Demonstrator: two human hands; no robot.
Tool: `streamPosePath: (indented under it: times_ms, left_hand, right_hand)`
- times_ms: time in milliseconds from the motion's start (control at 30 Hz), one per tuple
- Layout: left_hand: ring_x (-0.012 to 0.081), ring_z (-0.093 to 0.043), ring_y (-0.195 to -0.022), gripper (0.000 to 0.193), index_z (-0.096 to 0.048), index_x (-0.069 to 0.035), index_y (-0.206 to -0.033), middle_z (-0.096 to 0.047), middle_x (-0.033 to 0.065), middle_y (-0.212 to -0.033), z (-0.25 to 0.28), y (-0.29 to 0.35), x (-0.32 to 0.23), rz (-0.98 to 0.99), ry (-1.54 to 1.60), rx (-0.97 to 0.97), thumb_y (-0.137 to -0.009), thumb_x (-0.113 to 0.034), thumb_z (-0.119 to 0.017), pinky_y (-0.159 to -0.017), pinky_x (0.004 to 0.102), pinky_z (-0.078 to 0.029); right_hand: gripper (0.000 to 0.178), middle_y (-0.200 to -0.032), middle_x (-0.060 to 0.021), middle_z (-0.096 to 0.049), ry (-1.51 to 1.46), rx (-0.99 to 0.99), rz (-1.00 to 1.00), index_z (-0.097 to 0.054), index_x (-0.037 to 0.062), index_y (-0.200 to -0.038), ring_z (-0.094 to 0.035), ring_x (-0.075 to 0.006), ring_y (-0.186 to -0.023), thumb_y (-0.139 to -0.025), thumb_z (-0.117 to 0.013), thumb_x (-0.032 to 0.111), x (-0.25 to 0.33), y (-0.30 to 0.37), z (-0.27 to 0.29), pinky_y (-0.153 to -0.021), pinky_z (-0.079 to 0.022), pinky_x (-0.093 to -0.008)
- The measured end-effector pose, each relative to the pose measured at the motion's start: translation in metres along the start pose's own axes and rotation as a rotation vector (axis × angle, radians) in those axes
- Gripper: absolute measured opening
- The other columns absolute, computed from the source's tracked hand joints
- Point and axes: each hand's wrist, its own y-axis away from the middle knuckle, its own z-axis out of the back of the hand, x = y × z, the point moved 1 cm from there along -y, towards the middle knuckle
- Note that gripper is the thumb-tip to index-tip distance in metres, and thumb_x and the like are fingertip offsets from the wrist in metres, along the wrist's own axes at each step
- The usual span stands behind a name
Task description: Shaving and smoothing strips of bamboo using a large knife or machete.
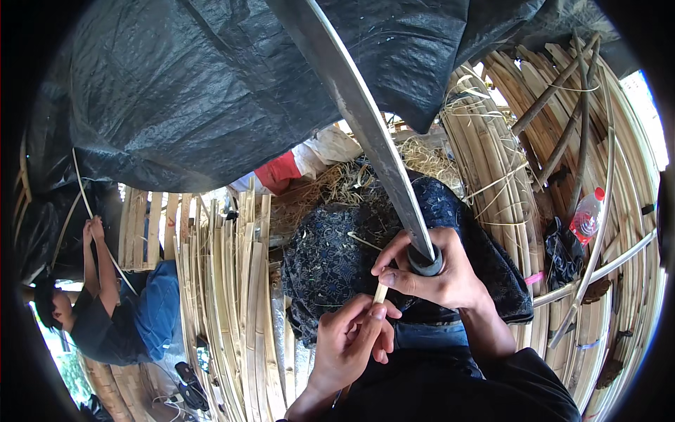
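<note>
My right hand point(450, 271) is wrapped around the dark round handle of a long knife point(376, 137). Its slightly curved grey blade rises away from me, up past the top of the picture. In my left hand point(355, 337), a short, pale bamboo strip point(380, 292) is pinched between thumb and fingers. The strip's upper end reaches the right thumb and fingertips, just beside the knife handle; whether they press on it I cannot tell. Beneath both hands, a dark blue patterned cloth point(327, 243) covers my lap, scattered with thin pale shavings.
Split bamboo strips point(242, 302) stand at the left, with more bundles point(485, 155) at the right. A red-capped plastic bottle point(589, 214) leans among them. Black tarpaulin point(211, 98) hangs overhead. At far left, another person point(112, 316) handles a long thin strip point(84, 190).
</note>
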Motion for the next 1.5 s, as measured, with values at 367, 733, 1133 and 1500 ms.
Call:
streamPosePath:
  times_ms: [367,733,1133,1500]
  left_hand:
    - [0.0082,-0.059,-0.052,0.025,-0.062,0.005,-0.101,-0.062,0.0074,-0.063,0.003,0.001,0.0,-0.001,0.045,0.066,-0.108,-0.015,-0.047,-0.048,0.0196,-0.046]
    - [0.0135,-0.064,-0.074,0.036,-0.051,0.005,-0.131,-0.068,0.0143,-0.083,0.026,0.004,0.019,-0.021,0.02,0.225,-0.107,-0.022,-0.049,-0.069,0.0275,-0.052]
    - [0.0217,-0.069,-0.1,0.043,-0.06,-0.002,-0.128,-0.072,0.0123,-0.103,0.117,0.178,0.18,0.329,0.042,-0.189,-0.108,-0.037,-0.047,-0.093,0.0364,-0.053]
    - [0.0305,-0.071,-0.089,0.029,-0.071,-0.008,-0.111,-0.074,0.015,-0.096,0.093,0.19,0.178,0.44,-0.341,-0.36,-0.097,-0.033,-0.068,-0.083,0.0403,-0.053]
  right_hand:
    - [0.018,-0.055,0.0015,-0.052,-0.54,-0.097,-0.156,-0.068,-0.0084,-0.102,-0.04,-0.0031,-0.04,-0.098,-0.064,0.009,-0.011,0.014,-0.005,-0.037,-0.027,-0.0222]
    - [0.01,-0.093,-0.0123,-0.075,-0.171,-0.076,-0.116,-0.069,-0.0054,-0.099,-0.068,-0.0119,-0.075,-0.094,-0.069,0.003,-0.004,0.014,-0.013,-0.065,-0.055,-0.0255]
    - [0.012,-0.071,-0.0008,-0.059,-0.019,-0.564,-0.036,-0.068,-0.0013,-0.094,-0.033,-0.0025,-0.044,-0.092,-0.067,0.011,-0.056,-0.052,0.037,-0.039,-0.025,-0.0229]
    - [0.047,-0.058,0.0088,-0.027,-0.031,-0.357,-0.101,-0.058,-0.0003,-0.134,-0.026,-0.003,-0.046,-0.103,-0.057,0.035,-0.059,-0.109,0.058,-0.047,-0.025,-0.0211]
